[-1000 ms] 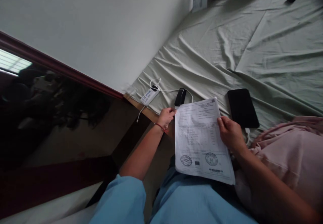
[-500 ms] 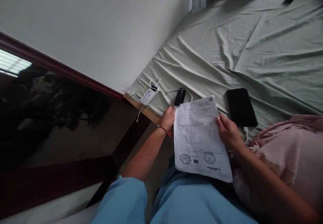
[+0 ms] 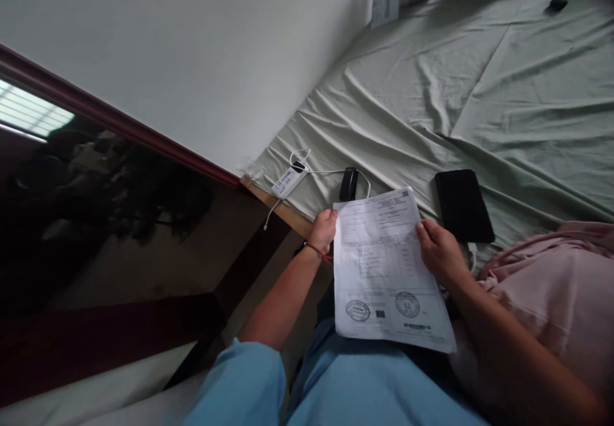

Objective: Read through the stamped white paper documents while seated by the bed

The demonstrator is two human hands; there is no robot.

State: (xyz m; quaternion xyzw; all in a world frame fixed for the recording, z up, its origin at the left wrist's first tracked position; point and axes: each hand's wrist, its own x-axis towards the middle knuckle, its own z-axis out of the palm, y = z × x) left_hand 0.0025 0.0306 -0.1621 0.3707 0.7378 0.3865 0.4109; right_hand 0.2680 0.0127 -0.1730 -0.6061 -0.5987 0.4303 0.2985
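A printed paper document (image 3: 378, 272) with round stamps and a barcode near its lower edge is held up over my lap. My left hand (image 3: 324, 229), with a red string at the wrist, pinches its upper left edge. On the right edge, my right hand (image 3: 437, 247) grips the sheet with the thumb on top. Just beyond the paper's top lies a small black device (image 3: 348, 184) with a white cable. A black tablet (image 3: 464, 206) rests to the right of my right hand, a white plug at its near end.
A white power strip (image 3: 289, 181) with a black plug lies at the bed's corner. The wrinkled green sheet (image 3: 489, 93) covers the bed. Pink cloth (image 3: 551, 285) is at the right. A small black object (image 3: 557, 5) lies far off. A dark glossy panel (image 3: 119, 221) stands at left.
Everything in view has shifted slightly right and a little down. The document tilts slightly differently, its lower edge further right. Both hands keep their hold on it.
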